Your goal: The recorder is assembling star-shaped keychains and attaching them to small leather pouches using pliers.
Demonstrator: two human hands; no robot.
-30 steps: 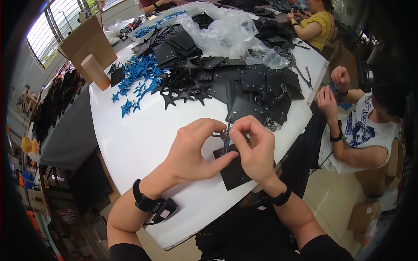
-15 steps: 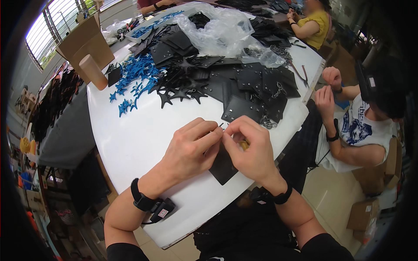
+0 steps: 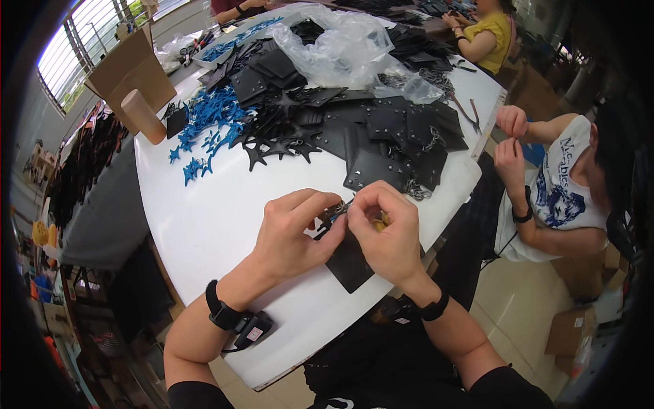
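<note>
Both my hands meet above the near part of the white table. My left hand (image 3: 293, 228) is closed in a pinch on a small chain-like metal piece (image 3: 332, 210), with something dark below it, mostly hidden by the fingers. Close against it, my right hand (image 3: 388, 232) is curled with thumb and forefinger pinched near the same piece. A yellowish object (image 3: 381, 221) shows inside the right hand's curl; its kind is hidden. Beneath the hands lies a flat black leather-like panel (image 3: 349, 267), partly covered by them.
Beyond my hands spread black studded panels (image 3: 385, 167), black star-shaped pieces (image 3: 281, 146) and blue star-shaped pieces (image 3: 204, 123). Pliers (image 3: 470, 116) lie near the table's right edge. A cardboard tube (image 3: 144, 116) stands at left. A co-worker (image 3: 558, 177) sits at right; others are farther back.
My left fingers have opened out a little and shifted, showing more of the metal piece. The right hand has barely moved. The co-worker at right has leaned, with the head farther back.
</note>
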